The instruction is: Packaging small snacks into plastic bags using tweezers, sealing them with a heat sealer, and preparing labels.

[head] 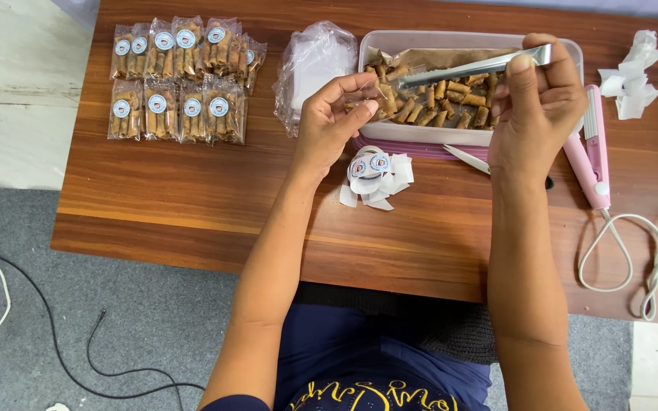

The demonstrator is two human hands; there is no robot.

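The metal tongs (pixel 475 68) are gripped in the right hand (pixel 538 106), their tips reaching left over the clear rectangular tub (pixel 390 131) at the far middle of the counter (pixel 192 205). The tub holds many small brown rolled snacks (pixel 451 103) (too many and too overlapped to count) on brown paper. The left hand (pixel 329 122) is half curled at the tub's left edge, its fingertips pinched on something small I cannot make out. Just left of it lies one heap of empty clear bags (pixel 314 65). Near the wrists sits a strip of round stickers (pixel 375 173). Farther left, about eleven filled packets (pixel 180 80) lie in two rows. Right of the tub rests one pink heat sealer (pixel 594 152).
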